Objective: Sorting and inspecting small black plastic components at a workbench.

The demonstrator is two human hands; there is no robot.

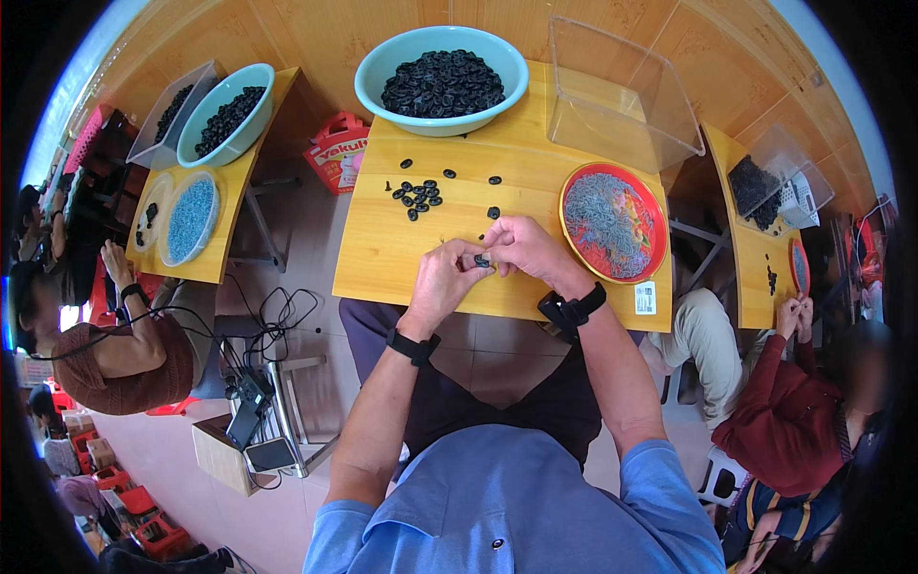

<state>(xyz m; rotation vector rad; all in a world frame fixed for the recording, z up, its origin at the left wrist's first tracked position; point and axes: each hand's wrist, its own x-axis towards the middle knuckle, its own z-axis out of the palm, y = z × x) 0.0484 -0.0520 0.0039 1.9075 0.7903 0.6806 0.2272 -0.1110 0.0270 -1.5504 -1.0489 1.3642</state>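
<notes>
Over the table's near edge, my left hand [446, 279] pinches a small black oval part [482, 259] between thumb and fingers. My right hand [525, 252] meets it from the right, its fingertips pressed together against the part. Anything tiny between those right fingertips is hidden. Beyond the hands a loose group of black oval parts [417, 199] lies on the yellow table [382, 258], with a few single ones nearer my right hand. To the right, a round red tray [662, 230] with a gold edge holds a heap of thin grey pieces [604, 212].
A teal basin [440, 125] full of black parts stands at the back, beside a clear plastic bin [626, 134]. Co-workers sit at yellow tables on both sides. Left of my legs, cables and phones rest on a stool [296, 411]. A red bag [337, 158] leans behind the table.
</notes>
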